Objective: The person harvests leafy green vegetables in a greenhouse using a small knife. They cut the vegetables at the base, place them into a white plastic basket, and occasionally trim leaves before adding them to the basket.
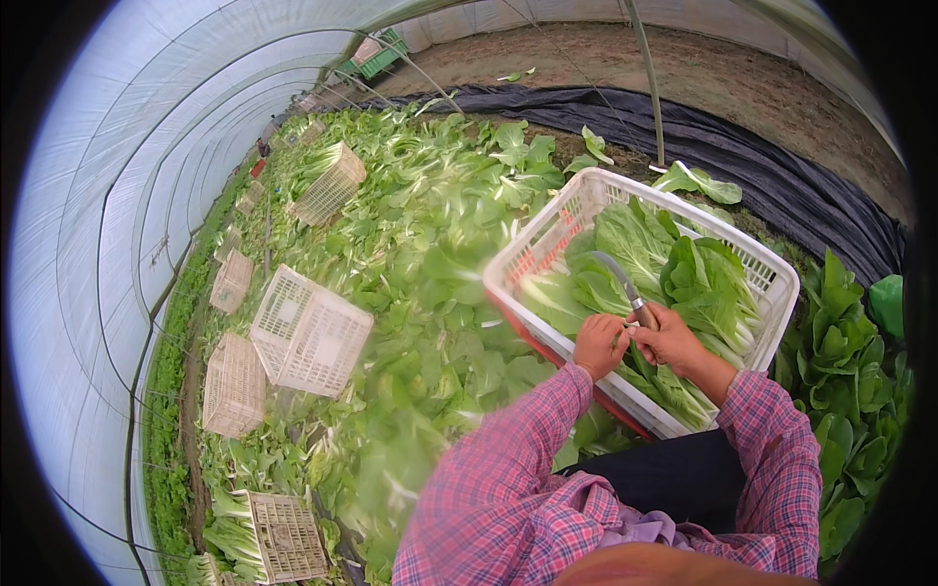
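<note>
My right hand (670, 340) grips the wooden handle of a sickle (620, 272), its curved blade pointing up and away over the greens. Close beside it, my left hand (601, 343) has its fingers curled, the fingertips meeting those of the right. Whether something small is pinched between them is too fine to tell. Both hands are above the near side of a white plastic crate (785, 289). Inside lie heads of leafy greens (707, 275) with pale stalks. A red crate (538, 340) shows under or against the white crate's left side.
Cut leaves (454, 315) cover the ground to the left. Pale crates (311, 329) lie about there, and one (289, 538) holds greens. Uncut plants (843, 366) stand at right. Beyond the crate are black sheeting (733, 139) and a tunnel pole (648, 88). A green crate (377, 55) stands far off.
</note>
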A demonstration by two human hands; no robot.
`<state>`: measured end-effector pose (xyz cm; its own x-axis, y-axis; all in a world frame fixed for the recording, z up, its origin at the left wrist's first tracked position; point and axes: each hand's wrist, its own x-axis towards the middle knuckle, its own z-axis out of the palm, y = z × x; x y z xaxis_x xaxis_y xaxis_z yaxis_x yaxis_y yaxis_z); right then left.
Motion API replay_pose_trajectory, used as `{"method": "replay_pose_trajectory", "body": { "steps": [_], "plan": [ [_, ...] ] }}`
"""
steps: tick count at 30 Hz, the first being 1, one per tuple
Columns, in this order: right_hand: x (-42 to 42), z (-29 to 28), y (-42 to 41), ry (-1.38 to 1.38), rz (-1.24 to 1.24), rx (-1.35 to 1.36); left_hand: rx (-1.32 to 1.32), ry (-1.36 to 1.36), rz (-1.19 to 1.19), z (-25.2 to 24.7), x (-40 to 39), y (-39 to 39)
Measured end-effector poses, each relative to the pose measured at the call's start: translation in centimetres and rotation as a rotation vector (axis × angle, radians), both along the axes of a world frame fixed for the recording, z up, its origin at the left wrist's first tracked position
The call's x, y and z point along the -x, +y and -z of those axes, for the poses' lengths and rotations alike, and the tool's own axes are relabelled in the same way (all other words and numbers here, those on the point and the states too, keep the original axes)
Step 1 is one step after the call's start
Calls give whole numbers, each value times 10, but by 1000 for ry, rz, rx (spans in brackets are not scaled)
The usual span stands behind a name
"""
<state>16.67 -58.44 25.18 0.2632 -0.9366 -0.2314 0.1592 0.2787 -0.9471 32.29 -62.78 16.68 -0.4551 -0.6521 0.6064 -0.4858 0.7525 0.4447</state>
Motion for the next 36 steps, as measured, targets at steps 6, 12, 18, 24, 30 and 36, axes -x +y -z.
{"method": "replay_pose_trajectory", "body": {
  "steps": [6, 12, 18, 24, 30, 36],
  "plan": [
    [1, 0, -1, 7, 11, 22, 4, 11, -12, -1, 2, 0],
    [1, -1, -1, 2, 23, 18, 18, -13, -16, 0, 0, 0],
    [1, -2, 0, 40, 40, 19, 22, 14, -15, 3, 2, -1],
    [1, 0, -1, 44, 19, 7, 8, 19, -9, 2, 1, -1],
    [3, 4, -2, 34, 33, -27, 18, 29, -11, 1, 2, -1],
    [2, 5, -2, 57, 30, -18, 19, 29, -9, 0, 2, -1]
  ]
}}
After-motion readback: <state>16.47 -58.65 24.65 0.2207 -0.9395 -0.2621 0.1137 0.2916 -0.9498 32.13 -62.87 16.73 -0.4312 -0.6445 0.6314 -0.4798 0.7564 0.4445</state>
